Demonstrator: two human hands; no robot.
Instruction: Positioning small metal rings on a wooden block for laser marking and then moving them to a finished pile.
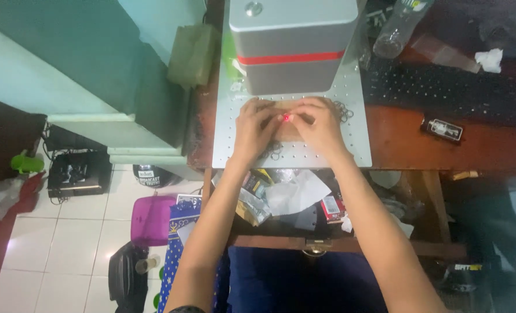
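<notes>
My left hand (253,128) and my right hand (319,126) rest side by side on a grey perforated metal plate (351,152). Their fingertips meet on a small flat tan piece (289,132) that lies under a red light dot (286,118). Right behind the hands stands a grey box-shaped machine head (293,43) with a red stripe. Small metal rings (344,110) lie on the plate to the right of my right hand, and more rings (274,150) sit near my left wrist.
A brown wooden desk (409,136) carries a black keyboard (443,87), a small dark device (442,129), a clear plastic bottle (398,26) and crumpled tissue (490,59). An open drawer (293,203) below holds papers and packets. A purple bin (152,219) stands on the white tiled floor.
</notes>
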